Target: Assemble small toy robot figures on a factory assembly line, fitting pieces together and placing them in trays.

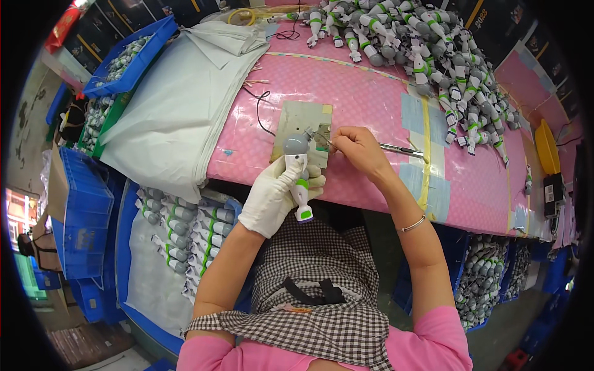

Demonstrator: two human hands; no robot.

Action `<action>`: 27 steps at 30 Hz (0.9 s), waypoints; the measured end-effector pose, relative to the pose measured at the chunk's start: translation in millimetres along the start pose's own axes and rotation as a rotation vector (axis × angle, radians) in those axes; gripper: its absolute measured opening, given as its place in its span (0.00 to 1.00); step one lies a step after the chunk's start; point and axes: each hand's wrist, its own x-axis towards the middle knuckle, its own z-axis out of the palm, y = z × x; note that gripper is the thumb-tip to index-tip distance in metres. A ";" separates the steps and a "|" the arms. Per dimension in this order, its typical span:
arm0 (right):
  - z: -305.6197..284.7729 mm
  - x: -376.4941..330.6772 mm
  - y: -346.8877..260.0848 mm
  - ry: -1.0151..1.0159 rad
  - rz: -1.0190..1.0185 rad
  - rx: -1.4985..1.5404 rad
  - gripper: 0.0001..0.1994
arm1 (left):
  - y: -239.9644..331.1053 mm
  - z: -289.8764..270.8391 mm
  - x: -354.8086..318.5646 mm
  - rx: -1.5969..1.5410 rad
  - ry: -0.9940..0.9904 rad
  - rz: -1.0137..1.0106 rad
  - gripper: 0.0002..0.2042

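Observation:
My left hand [279, 188], in a white glove, is wrapped round a toy figure [296, 159] with a round grey head, white body and green bands. The figure stands tilted, its grey tip toward the far side and its green-ended foot toward me. My bare right hand [362, 151] is closed in a pinch on a thin wire-like piece [323, 137] that reaches toward the figure's grey tip. Below them lies a flat metal plate [303, 114] with a small green patch. Beside my right wrist a slim metal tool [402, 150] shows; whether my hand touches it is unclear.
A large heap of similar figures [427, 49] covers the table's far right. White sheeting [179, 93] drapes the left side. A blue tub [127, 266] at my left holds rows of figures; more fill a bin [482, 272] under the right edge. A dark cord [263, 117] runs near the plate.

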 end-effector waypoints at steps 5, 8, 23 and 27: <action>-6.9 0.5 -7.4 -0.167 0.283 0.303 0.11 | -0.7 -3.5 5.5 0.037 -0.009 0.017 0.18; -8.2 -1.8 -13.1 -0.165 0.279 0.254 0.11 | -0.5 -0.8 7.3 -0.053 -0.011 0.028 0.19; 8.8 -20.8 -34.9 0.252 -0.203 -0.458 0.08 | 0.0 -27.3 -15.3 0.048 -0.111 0.030 0.18; 12.8 -41.3 -57.5 -0.011 -0.224 -0.358 0.07 | 44.3 -71.2 -82.5 0.494 0.189 0.086 0.20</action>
